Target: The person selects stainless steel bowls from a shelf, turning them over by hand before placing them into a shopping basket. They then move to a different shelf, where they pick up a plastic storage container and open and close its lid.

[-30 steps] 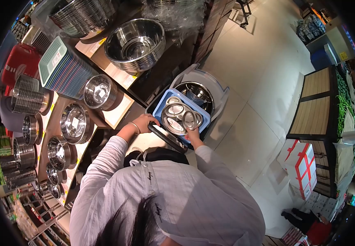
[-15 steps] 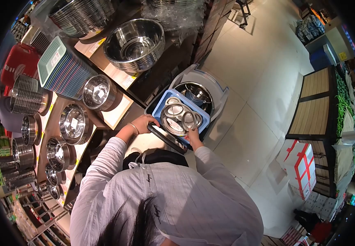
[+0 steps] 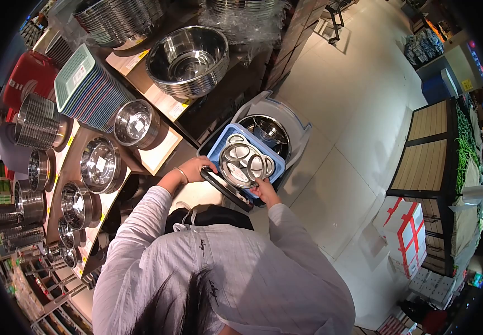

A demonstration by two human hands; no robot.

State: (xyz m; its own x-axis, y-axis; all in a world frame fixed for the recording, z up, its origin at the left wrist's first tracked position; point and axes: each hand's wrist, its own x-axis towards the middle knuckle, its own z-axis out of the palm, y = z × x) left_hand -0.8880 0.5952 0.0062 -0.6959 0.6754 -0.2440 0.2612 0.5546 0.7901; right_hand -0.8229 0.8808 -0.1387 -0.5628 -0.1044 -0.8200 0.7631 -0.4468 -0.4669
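Note:
A stainless steel divided plate [image 3: 232,170] with two ear-like round parts rests on a blue plastic basket [image 3: 217,148]. My right hand [image 3: 265,192] pinches the plate's near edge between thumb and fingers. My left hand [image 3: 199,166] is closed around the left end of a black handle [image 3: 227,191] on the near side of the cart. Behind the basket, a round steel basin [image 3: 280,129] sits in the grey cart [image 3: 303,137]. The plate hides most of the basket's inside.
Shelves on the left hold stacked steel bowls [image 3: 135,124], large steel basins [image 3: 188,58] and a pile of plastic baskets [image 3: 88,84]. A tiled aisle [image 3: 336,167] runs along the right. Farther right stand a white box with red tape [image 3: 407,233] and a wooden produce stand [image 3: 426,159].
The view has shifted slightly. My right hand sits a little lower and the plate has turned slightly under it. My left hand stays on the handle.

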